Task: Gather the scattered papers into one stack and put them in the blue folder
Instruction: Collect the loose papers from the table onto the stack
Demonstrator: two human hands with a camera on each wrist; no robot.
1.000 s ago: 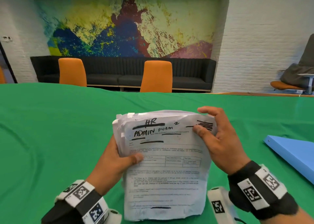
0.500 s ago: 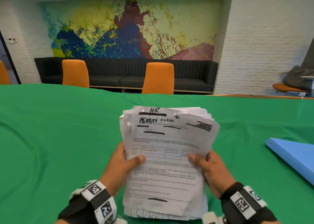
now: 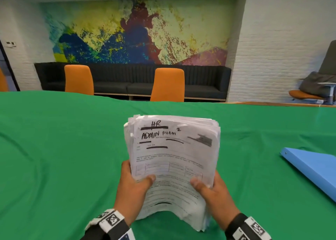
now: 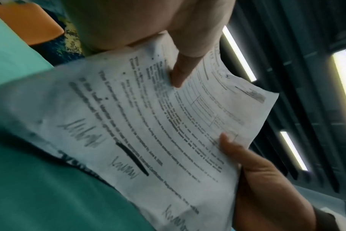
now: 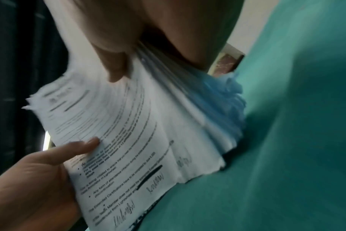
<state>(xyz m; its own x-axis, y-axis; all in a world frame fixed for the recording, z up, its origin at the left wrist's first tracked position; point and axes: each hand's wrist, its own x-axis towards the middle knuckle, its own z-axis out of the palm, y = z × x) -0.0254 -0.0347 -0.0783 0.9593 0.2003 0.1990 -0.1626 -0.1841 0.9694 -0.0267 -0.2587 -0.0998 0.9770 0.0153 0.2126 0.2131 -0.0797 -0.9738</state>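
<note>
A thick stack of white printed papers [image 3: 172, 159] stands upright on its lower edge on the green tablecloth [image 3: 54, 158]; its top sheet reads "HR ADMIN FORM". My left hand [image 3: 134, 187] grips the stack's left side, thumb on the front sheet. My right hand [image 3: 212, 190] grips its right side the same way. The stack's lower edge bows against the cloth. In the left wrist view the papers [image 4: 158, 132] fill the frame under my left thumb [image 4: 180, 73]. The right wrist view shows the papers [image 5: 128, 125] fanned at the edge. The blue folder [image 3: 312, 168] lies shut at the right.
Two orange chairs [image 3: 168, 84] stand behind the table's far edge, with a dark sofa [image 3: 131, 83] against the mural wall. A wooden table edge [image 3: 272, 104] shows at the far right.
My right hand slid from the stack's top right corner down to its right side. The stack came upright and its lower edge dropped onto the cloth.
</note>
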